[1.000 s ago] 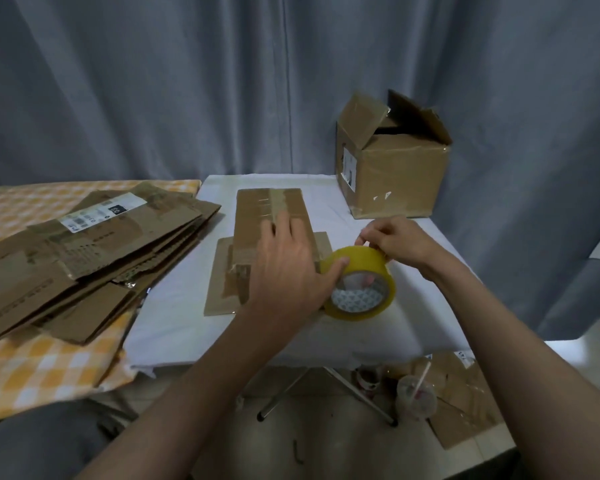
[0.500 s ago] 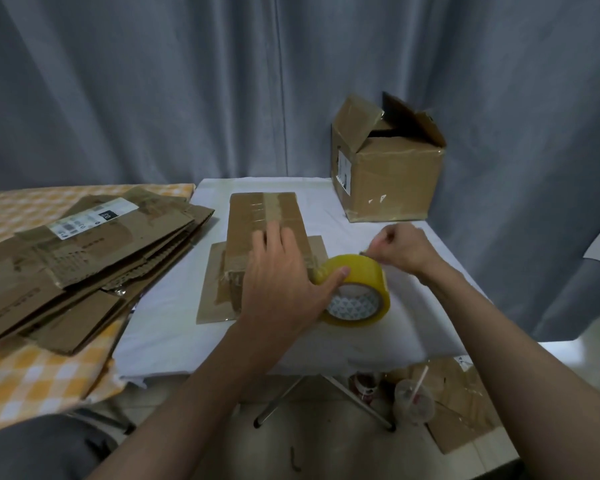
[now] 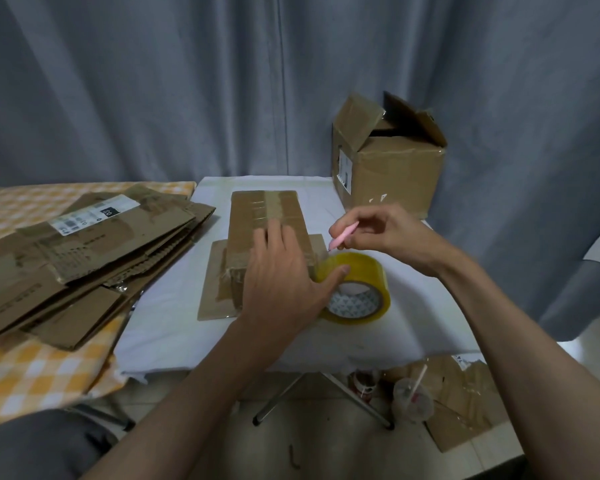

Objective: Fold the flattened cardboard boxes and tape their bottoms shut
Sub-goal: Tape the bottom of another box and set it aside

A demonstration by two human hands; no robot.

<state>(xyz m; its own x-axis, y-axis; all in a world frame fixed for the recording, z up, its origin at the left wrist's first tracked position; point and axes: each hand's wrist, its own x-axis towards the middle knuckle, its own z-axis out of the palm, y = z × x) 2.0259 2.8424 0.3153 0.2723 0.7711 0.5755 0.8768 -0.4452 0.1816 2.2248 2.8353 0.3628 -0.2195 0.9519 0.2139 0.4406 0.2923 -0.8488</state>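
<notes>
On the bench (image 3: 160,317), a box (image 3: 267,220) is pressed flat by the left hand (image 3: 284,275), fingers straight, thumb touching the tape (image 3: 357,292). A pink cutter (image 3: 342,236) is pinched by the right hand (image 3: 378,233) just above the tape.

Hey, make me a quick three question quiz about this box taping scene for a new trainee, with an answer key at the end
1. True or false: the right hand holds a pink cutter just above the tape roll.
2. Multiple choice: where does the left hand rest? A) on the stack of flattened boxes; B) on the small box at the table's middle, thumb against the roll; C) on the open box at the far corner.
3. Fill in: the stack of flattened boxes lies on a yellow checked ____.

Key: 1 true; 2 B; 3 cloth.
</notes>
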